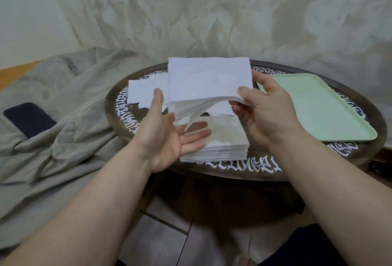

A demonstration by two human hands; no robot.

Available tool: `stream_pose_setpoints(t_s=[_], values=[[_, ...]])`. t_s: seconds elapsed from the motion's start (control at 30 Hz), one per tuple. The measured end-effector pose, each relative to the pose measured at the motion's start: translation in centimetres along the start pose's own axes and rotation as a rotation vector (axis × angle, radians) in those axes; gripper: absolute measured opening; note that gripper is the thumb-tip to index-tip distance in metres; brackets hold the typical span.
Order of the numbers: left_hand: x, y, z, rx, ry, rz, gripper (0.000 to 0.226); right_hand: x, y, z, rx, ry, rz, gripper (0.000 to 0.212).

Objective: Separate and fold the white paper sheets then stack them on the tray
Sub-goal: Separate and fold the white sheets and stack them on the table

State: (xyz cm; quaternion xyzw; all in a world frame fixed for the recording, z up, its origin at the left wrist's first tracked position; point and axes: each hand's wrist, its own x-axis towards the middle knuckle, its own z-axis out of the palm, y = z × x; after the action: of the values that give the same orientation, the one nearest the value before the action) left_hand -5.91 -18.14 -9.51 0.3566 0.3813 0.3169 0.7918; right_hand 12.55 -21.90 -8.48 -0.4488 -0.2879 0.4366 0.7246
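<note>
Both hands up over the table: right hand (261, 109) pinched the lifted paper bundle (209, 83) by its near-right edge, left hand (169, 130) fingers spread underneath, green tray (331, 113) bare alongside.

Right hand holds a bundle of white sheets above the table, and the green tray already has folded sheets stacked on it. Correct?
Not quite. The head view shows the tray bare; the right hand does hold the bundle.
</note>
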Motion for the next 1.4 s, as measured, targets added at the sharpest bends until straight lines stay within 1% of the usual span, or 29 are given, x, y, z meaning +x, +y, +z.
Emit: stream_pose_setpoints(t_s=[0.03,0.07,0.1,0.13,0.17,0.2,0.23,0.3,0.4,0.57,0.67,0.7,0.8,0.87,0.93,1.0,1.07,1.2,1.4], values=[[0.1,0.2,0.2,-0.043,0.025,0.057,0.086,-0.1,0.1,-0.2,-0.039,-0.007,0.012,0.042],[0.0,0.4,0.3,-0.066,0.073,0.127,0.075,-0.1,0.3,-0.5,-0.113,-0.014,0.020,0.044],[0.1,0.5,0.5,-0.054,0.148,0.209,0.057,-0.2,0.6,-0.8,-0.213,-0.020,0.029,0.046],[0.2,0.5,0.4,0.010,0.233,0.287,0.041,-0.2,0.9,-1.2,-0.312,-0.025,0.038,0.048],[0.3,0.2,0.3,0.138,0.304,0.350,0.040,-0.3,1.2,-1.6,-0.390,-0.026,0.051,0.049],[0.3,-0.1,0.1,0.292,0.356,0.395,0.050,-0.2,1.5,-1.9,-0.440,-0.030,0.067,0.049],[0.5,-0.4,-0.2,0.447,0.387,0.432,0.057,-0.1,1.6,-2.1,-0.478,-0.038,0.083,0.049],[0.7,-1.0,-0.7,0.695,0.429,0.469,0.059,0.0,1.6,-2.6,-0.556,-0.060,0.105,0.048],[1.4,-1.3,-1.4,0.855,0.477,0.465,0.057,-0.1,1.7,-3.1,-0.657,-0.086,0.131,0.043],[2.1,-1.8,-2.3,1.050,0.443,0.385,0.057,0.2,2.1,-4.1,-0.776,-0.070,0.167,0.046],[2.3,-1.9,-2.5,1.100,0.459,0.401,0.051,0.3,2.3,-4.5,-0.811,-0.059,0.162,0.042],[2.3,-1.8,-2.4,1.111,0.469,0.434,0.048,0.4,2.3,-4.5,-0.816,-0.055,0.151,0.038],[2.2,-1.7,-2.1,1.088,0.491,0.609,0.038,0.5,1.9,-4.5,-0.825,-0.017,0.094,0.023],[2.1,-1.6,-2.0,1.101,0.502,0.648,0.036,0.5,1.7,-4.6,-0.871,-0.003,0.051,0.013],[2.2,-2.0,-2.3,1.157,0.502,0.606,0.039,0.3,1.8,-4.7,-0.961,-0.026,0.037,0.008],[2.5,-2.3,-2.5,1.200,0.499,0.567,0.041,0.2,2.0,-4.8,-0.995,-0.045,0.052,0.006],[2.6,-2.4,-2.6,1.215,0.507,0.556,0.041,0.2,2.1,-4.9,-0.983,-0.055,0.062,0.005],[2.7,-2.3,-2.6,1.226,0.526,0.537,0.038,0.3,1.9,-5.0,-0.969,-0.079,0.060,0.010],[2.6,-2.1,-2.6,1.251,0.531,0.473,0.030,0.1,2.0,-5.2,-0.980,-0.096,0.073,0.010]])
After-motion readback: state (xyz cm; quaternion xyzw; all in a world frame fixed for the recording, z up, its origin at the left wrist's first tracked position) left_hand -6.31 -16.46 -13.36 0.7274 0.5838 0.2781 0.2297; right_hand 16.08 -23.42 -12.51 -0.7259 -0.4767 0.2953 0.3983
